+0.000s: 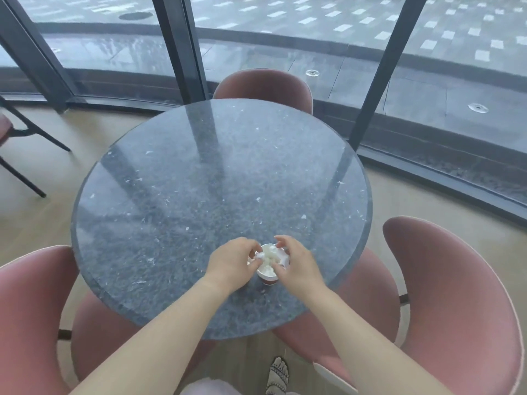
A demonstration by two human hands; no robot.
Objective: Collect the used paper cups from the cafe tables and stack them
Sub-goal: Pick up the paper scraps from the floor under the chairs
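Note:
A paper cup (267,277), white inside with a red lower wall, stands upright on the round dark stone table (199,181) near its front edge. Crumpled white tissue (271,256) fills its mouth. My left hand (232,262) is at the cup's left side, its fingers curled and pinching the tissue at the rim. My right hand (296,262) is at the cup's right side, fingers curled over the rim and the tissue. Both hands hide most of the cup's wall.
Pink upholstered chairs stand round the table: one at the far side (263,85), one at the right (453,295), one at the near left (31,317). Glass walls with dark frames (182,47) lie beyond. Another chair's black legs (28,155) show at far left.

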